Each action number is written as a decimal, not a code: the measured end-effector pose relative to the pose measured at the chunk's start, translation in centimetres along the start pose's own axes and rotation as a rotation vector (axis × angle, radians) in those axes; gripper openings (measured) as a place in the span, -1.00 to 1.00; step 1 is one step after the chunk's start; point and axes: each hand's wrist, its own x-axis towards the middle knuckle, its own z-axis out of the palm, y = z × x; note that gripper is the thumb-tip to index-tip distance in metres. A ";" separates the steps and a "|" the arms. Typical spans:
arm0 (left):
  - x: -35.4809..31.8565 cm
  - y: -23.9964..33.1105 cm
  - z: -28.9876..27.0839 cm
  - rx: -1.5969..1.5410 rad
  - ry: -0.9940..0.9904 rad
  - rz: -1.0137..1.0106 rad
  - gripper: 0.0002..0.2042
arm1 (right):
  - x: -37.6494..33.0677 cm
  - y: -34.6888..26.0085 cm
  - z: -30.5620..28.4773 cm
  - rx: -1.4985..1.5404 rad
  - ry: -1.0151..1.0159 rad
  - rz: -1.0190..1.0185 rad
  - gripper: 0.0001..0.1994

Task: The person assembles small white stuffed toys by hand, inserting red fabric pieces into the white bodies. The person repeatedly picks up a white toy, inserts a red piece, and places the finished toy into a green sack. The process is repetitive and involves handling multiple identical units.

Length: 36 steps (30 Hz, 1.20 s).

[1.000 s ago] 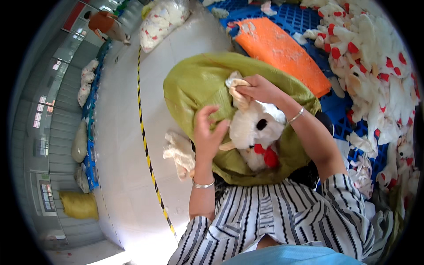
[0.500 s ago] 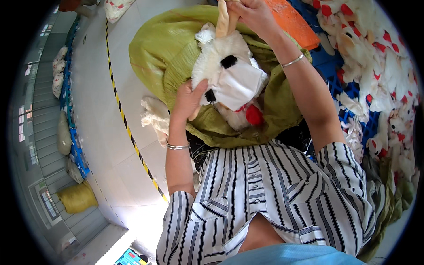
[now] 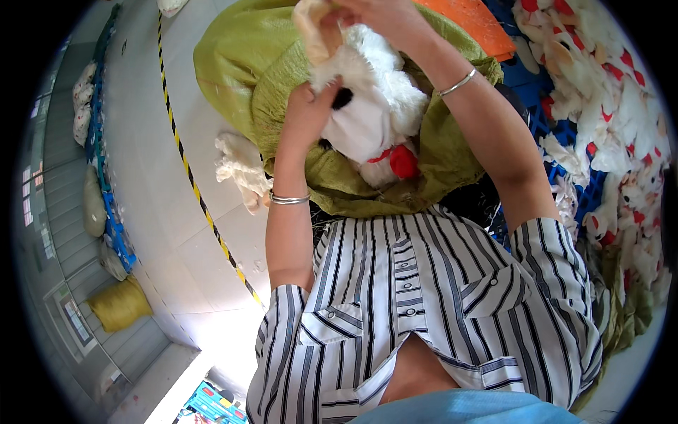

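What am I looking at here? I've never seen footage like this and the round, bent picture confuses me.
There is no machine here: a person wears a wide fisheye camera on the head, looking down, which bends straight edges. The striped shirt is the person's own. Both bare hands hold up a white plush toy with a red bow: the left hand grips its side, the right hand holds its top. Beneath it lies a big green sack on the pale floor, which has a yellow-black striped line. To the right lies a pile of similar white toys on blue crates.

Grey floor (image 3: 148, 212) bears green sack (image 3: 233, 63)
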 end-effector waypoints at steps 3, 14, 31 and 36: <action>0.9 0.3 -0.1 -0.202 0.249 -0.076 -0.65 | 0.1 0.7 -0.8 -0.247 -0.152 -0.088 -0.82; 2.4 -1.7 0.3 -0.402 0.262 -0.035 -0.57 | -1.2 3.1 -0.2 -0.746 -0.431 -0.250 -0.86; 0.7 -5.3 -3.5 -0.916 0.419 0.117 -0.51 | -3.3 6.3 3.8 -0.713 -0.495 -0.050 -0.81; 0.9 -5.0 -3.1 -0.892 0.416 0.116 -0.48 | -3.7 7.1 3.6 -0.674 -0.504 0.076 -0.76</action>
